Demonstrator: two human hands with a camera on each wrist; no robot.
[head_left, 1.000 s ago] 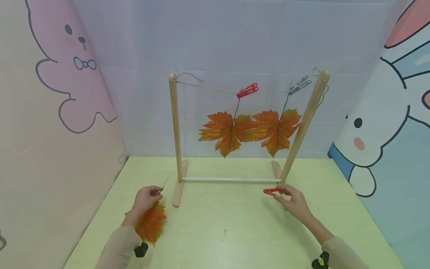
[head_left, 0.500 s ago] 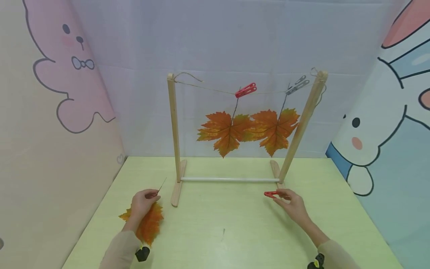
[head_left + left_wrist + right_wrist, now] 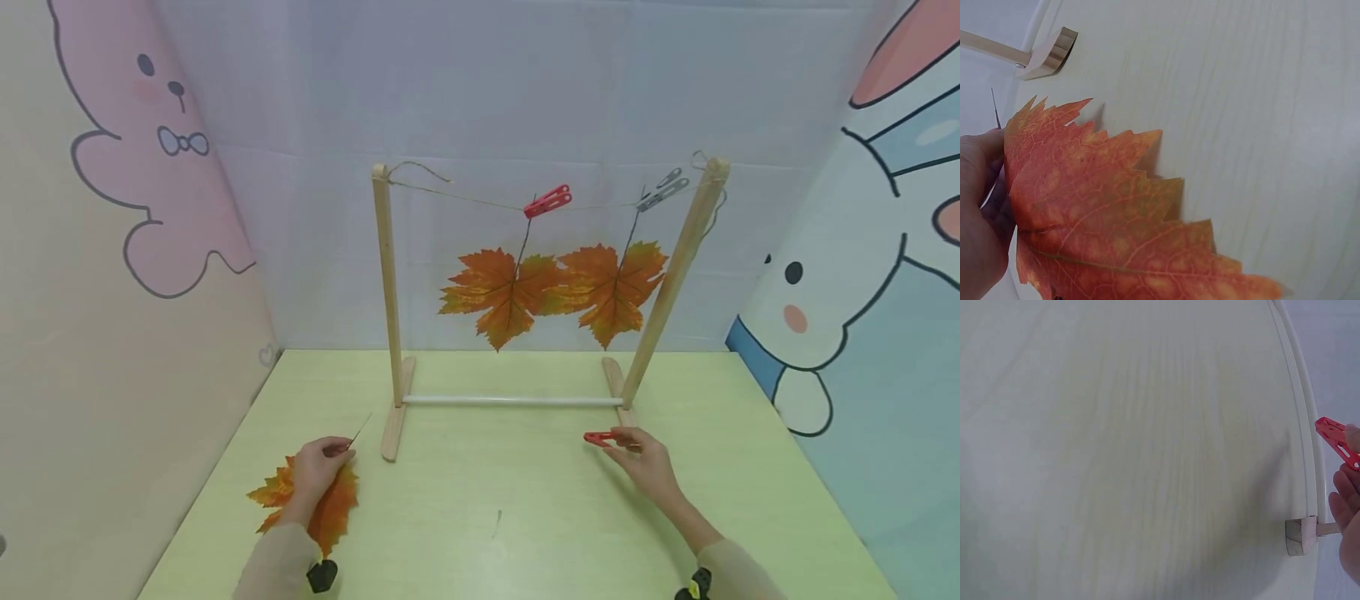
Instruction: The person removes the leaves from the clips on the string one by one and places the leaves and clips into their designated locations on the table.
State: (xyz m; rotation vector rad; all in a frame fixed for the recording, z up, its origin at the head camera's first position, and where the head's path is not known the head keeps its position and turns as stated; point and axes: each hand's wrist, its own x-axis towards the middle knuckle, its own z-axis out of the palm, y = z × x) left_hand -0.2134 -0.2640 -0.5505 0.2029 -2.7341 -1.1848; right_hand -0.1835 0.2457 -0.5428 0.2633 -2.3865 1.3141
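Over the pale yellow wood-grain surface (image 3: pixel 487 479), near its left edge, the left hand (image 3: pixel 315 472) has its grip pinched on the thin dark stem (image 3: pixel 362 427) of an orange-red, jagged-edged maple leaf (image 3: pixel 340 504), which spreads beneath the hand and wrist. The right hand (image 3: pixel 651 471), toward the right edge, has its grip clamped on a small red plastic clothespin (image 3: pixel 597 438), whose nose points left. Near the back edge stands a frame with two light wooden posts (image 3: pixel 386 275), joined low down by a white rod (image 3: pixel 510 401). On its thin tan string (image 3: pixel 465 197), a pinkish-red plastic clip (image 3: pixel 548 201) and a grey plastic clip (image 3: pixel 663 196) hold two hanging orange leaves (image 3: pixel 498 300).
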